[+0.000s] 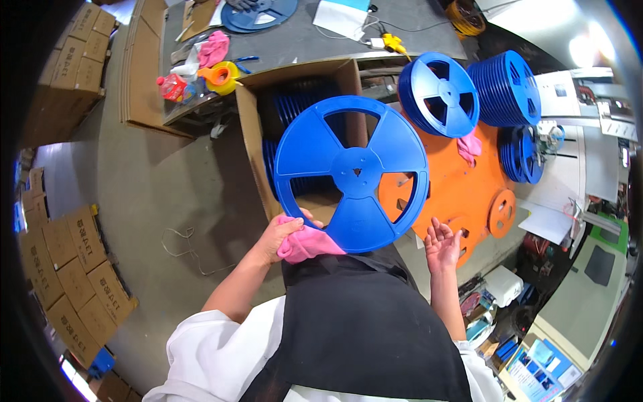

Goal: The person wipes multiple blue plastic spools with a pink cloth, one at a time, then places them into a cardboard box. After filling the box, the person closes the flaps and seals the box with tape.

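A large blue plastic reel [365, 226] with three window openings faces up in front of my black apron. My left hand [281, 238] is closed on its lower left rim, with a pink cloth [305, 245] bunched between palm and reel. To the right of the reel, apart from it, my right hand [442, 246] is raised palm up with loosely spread fingers and nothing in it. Beyond the held reel stands an open cardboard box [249, 130] with more blue reels [305, 100] on edge inside. The held reel hides part of the box.
Right of the box, an orange round table [462, 177] bears blue reel stacks [450, 100] and another pink cloth [469, 146]. An orange reel [501, 213] is at its near edge. A grey workbench [288, 50] crosses the far side. Stacked cartons [74, 268] line the left.
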Demonstrator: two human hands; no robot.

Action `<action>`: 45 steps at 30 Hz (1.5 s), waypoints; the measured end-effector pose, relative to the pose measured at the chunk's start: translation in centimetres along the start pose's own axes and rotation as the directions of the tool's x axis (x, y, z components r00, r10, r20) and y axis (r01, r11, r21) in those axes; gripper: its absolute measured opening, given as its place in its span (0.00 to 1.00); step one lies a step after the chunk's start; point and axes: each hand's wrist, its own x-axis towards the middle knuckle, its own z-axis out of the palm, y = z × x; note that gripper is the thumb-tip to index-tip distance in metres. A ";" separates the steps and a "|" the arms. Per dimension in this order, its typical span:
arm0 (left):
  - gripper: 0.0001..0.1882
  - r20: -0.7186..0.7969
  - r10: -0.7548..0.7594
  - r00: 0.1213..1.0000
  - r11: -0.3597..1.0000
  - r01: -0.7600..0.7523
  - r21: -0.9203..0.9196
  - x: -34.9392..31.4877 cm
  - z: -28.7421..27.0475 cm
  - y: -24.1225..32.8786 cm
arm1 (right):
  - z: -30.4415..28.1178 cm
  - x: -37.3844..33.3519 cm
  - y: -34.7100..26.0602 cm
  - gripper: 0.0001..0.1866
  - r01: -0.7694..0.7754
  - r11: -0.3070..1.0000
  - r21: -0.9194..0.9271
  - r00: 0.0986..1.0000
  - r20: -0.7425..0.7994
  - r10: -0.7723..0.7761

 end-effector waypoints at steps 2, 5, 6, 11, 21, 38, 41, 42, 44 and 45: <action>0.11 -0.084 0.057 0.995 0.998 -0.053 0.042 -0.2 -0.2 0.0 | -0.4 0.2 0.5 0.28 -0.026 1.000 -0.015 1.000 -0.010 0.025; 0.10 -0.293 0.198 0.935 0.963 -0.130 0.235 0.4 -1.4 0.5 | -0.5 0.3 1.0 0.27 -0.041 0.999 -0.033 0.999 -0.020 0.041; 0.10 -0.367 0.263 0.892 0.937 -0.145 0.319 0.9 -2.3 0.3 | -0.5 0.3 0.9 0.26 -0.044 0.998 -0.040 0.999 -0.020 0.043; 0.07 -0.369 0.745 0.557 0.385 0.093 0.918 6.1 -6.1 1.1 | -0.3 -0.1 1.0 0.26 -0.024 0.996 -0.082 1.000 -0.005 0.023; 0.15 -0.517 0.778 0.356 0.414 0.329 0.849 15.7 -12.0 2.8 | 0.0 -2.6 0.9 0.25 0.005 0.994 -0.110 0.998 -0.058 -0.011; 0.17 -0.595 0.045 0.803 0.906 0.218 0.362 12.4 -14.7 -5.1 | 1.3 2.5 -0.4 0.20 -0.038 0.906 -0.421 0.999 -0.042 0.023; 0.19 -0.608 0.046 0.793 0.922 0.201 0.332 9.3 -18.7 -10.5 | 4.3 8.6 -1.3 0.20 0.072 0.691 -0.719 0.997 0.056 -0.045; 0.19 -0.569 -0.087 0.817 0.891 0.320 0.323 7.7 -15.1 -9.2 | 4.2 11.7 -1.3 0.23 0.111 0.591 -0.799 0.994 0.086 -0.070; 0.09 -0.657 0.000 0.754 0.815 0.381 0.437 5.4 -11.8 -10.2 | 4.8 19.2 -1.8 0.32 0.335 0.276 -0.901 0.938 0.292 -0.186; 0.11 -0.736 -0.028 0.676 0.851 0.402 0.337 4.4 -11.1 -11.1 | 7.9 21.5 -2.6 0.36 0.411 0.037 -0.911 0.891 0.393 -0.226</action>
